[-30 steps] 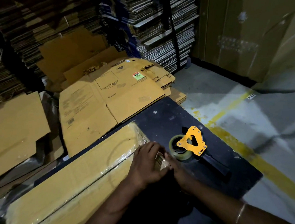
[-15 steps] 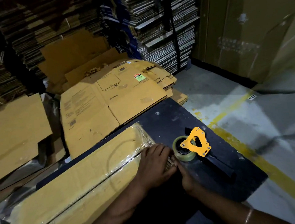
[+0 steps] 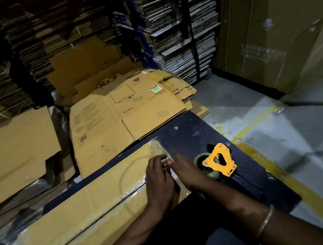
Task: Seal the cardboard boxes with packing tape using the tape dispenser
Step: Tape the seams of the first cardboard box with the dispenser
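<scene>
Nearest, at six o'clock, the long flat brown cardboard box (image 3: 89,201) lies on the black counter (image 3: 187,137), a clear tape strip glinting along its centre seam. Both hands meet at its right end: the left hand (image 3: 158,182) lies over the taped end, fingers bent, the right hand (image 3: 187,171) alongside; whether either grip pinches tape I cannot tell. The box looks light, stiff, its tape slick. Just beside, at three o'clock, the yellow metal tape dispenser with its clear roll (image 3: 217,161) lies untouched; take its dark handle. Farther, at twelve o'clock, flattened printed cartons (image 3: 125,117) hold nothing.
</scene>
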### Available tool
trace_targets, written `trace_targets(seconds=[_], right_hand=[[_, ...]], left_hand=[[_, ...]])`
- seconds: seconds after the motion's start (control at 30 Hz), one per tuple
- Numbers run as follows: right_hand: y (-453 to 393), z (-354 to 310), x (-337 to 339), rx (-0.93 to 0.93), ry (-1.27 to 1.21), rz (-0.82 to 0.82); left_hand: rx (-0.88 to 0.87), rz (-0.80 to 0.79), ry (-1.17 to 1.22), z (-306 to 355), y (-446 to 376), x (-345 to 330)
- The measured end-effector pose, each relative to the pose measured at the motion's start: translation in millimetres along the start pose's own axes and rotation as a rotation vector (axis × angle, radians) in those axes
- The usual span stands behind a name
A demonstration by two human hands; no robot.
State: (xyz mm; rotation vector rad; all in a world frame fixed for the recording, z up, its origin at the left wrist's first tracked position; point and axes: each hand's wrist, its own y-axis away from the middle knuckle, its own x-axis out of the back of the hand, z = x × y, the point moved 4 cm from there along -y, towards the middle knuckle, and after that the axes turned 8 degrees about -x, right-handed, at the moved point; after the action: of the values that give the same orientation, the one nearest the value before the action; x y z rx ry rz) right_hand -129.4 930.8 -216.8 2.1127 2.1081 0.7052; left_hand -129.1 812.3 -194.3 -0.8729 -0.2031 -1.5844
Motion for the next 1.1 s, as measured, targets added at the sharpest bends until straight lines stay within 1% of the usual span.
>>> trace_targets(seconds=[0.03,0.13,0.2,0.27,0.33,0.37,0.43,0.5,0.6,0.7,0.77,0.83,0.87,0.97,1.03,1.1], right_hand=[[-4,3,-4,-0.002,0.050,-0.023],[-6,5,-5,0.014,0.054,-0.065],[-5,3,-4,-0.010,0.049,-0.096],[-3,0,-3,-0.018,0.051,-0.107],[0,-3,-2,-0.021,0.047,-0.111],[1,-3,-1,-0.015,0.059,-0.106],[0,-2,-1,-0.012,0.101,-0.094],[-4,1,-2,-0.015,0.128,-0.074],[-5,3,-2,-0.042,0.125,-0.068],[-5,5,-2,-0.037,0.107,-0.053],[-5,5,-2,-0.035,0.107,-0.053],[-4,5,-1,-0.041,0.092,-0.052],[-4,6,-1,-0.037,0.082,-0.048],[-1,4,0,-0.015,0.064,-0.051],[-1,4,0,-0.027,0.047,-0.052],[0,4,0,-0.046,0.035,-0.058]], left_hand=[[0.025,0.003,0.014,-1,-1,2],[0.041,-0.034,0.012,-6,-7,5],[-0.012,-0.144,-0.100,-14,-22,7],[-0.129,-0.329,-0.239,-22,-42,10],[-0.368,-0.506,-0.364,-26,-60,15],[-0.494,-0.556,-0.392,-27,-69,20],[-0.642,-0.633,-0.421,-28,-86,28],[-0.712,-0.704,-0.443,-29,-101,29],[-0.697,-0.792,-0.469,-25,-116,26],[-0.668,-0.857,-0.466,-20,-129,23],[-0.570,-0.882,-0.417,-20,-138,20],[-0.447,-0.853,-0.325,-22,-146,19],[-0.429,-0.814,-0.284,-24,-148,19],[-0.507,-0.695,-0.336,-32,-149,23],[-0.593,-0.697,-0.409,-41,-146,23],[-0.623,-0.735,-0.461,-47,-145,22]])
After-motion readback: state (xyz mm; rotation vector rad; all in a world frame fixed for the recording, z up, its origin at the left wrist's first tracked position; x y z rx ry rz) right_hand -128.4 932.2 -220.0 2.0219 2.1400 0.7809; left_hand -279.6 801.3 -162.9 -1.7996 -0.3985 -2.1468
